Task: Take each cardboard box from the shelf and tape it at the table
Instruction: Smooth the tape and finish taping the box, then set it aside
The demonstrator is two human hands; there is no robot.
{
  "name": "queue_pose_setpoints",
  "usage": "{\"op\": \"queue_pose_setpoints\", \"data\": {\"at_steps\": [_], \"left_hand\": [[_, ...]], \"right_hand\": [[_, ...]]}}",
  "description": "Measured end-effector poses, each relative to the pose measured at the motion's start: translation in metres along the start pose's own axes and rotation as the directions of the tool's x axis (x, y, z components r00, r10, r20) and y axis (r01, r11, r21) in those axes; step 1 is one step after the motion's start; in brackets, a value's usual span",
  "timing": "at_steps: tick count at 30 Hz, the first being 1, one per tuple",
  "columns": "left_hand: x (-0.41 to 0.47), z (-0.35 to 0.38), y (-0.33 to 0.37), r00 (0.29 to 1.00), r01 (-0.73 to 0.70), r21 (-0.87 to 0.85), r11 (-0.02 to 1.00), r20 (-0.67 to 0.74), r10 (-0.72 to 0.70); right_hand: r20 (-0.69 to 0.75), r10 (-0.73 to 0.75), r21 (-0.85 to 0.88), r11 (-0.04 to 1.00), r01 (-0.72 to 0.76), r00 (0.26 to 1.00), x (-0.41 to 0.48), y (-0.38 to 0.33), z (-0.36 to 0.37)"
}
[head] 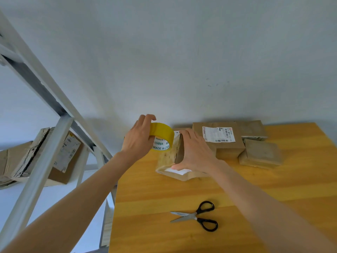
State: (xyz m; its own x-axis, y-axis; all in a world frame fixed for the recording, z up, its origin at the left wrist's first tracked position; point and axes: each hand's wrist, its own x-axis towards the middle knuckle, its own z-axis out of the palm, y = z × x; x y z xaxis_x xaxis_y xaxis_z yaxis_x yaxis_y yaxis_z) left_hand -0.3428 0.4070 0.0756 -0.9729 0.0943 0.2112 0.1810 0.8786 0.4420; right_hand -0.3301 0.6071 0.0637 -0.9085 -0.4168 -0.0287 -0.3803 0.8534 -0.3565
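Now, the cardboard box [166, 158] in play lies flat on the tabletop [182, 194], up near its far left corner by the wall, with a white label at its near edge. The right hand [196, 152] is spread across the top, fingers straight and thumb at the near edge, pressing down rather than clutching. The left hand [138, 138], at about 10 o'clock from the box, is wrapped round the yellow tape roll [162, 136], fingers curled over its rim, the roll just above the box's far left end. So this reads as the taping step, right at the start of a strip, though I can't tell whether a free end is stuck down. The next move, I'd say, is to seat the tape, draw the roll back toward 6 o'clock while the flat hand stops the box sliding, then reach for the scissors [198, 216] lying part-open at 6 o'clock. Out at 2 o'clock, other boxes [228, 143] sit against the wall. At 9 o'clock, the shelf [45, 128] holds waiting boxes [67, 156].
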Motion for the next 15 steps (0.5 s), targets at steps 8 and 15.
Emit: {"op": "queue_pose_setpoints", "data": {"at_steps": [8, 15], "left_hand": [[-0.012, 0.022, 0.022, 1.0, -0.003, -0.12, 0.993, -0.011, 0.002], [-0.018, 0.05, 0.039, 0.998, -0.019, -0.212, 0.977, 0.052, 0.031]], "right_hand": [[0.012, 0.13, 0.366, 0.922, -0.126, 0.991, -0.019, 0.017, 0.011], [0.083, 0.163, 0.322, 0.929, -0.182, 0.983, -0.035, 0.038, 0.01]]}}
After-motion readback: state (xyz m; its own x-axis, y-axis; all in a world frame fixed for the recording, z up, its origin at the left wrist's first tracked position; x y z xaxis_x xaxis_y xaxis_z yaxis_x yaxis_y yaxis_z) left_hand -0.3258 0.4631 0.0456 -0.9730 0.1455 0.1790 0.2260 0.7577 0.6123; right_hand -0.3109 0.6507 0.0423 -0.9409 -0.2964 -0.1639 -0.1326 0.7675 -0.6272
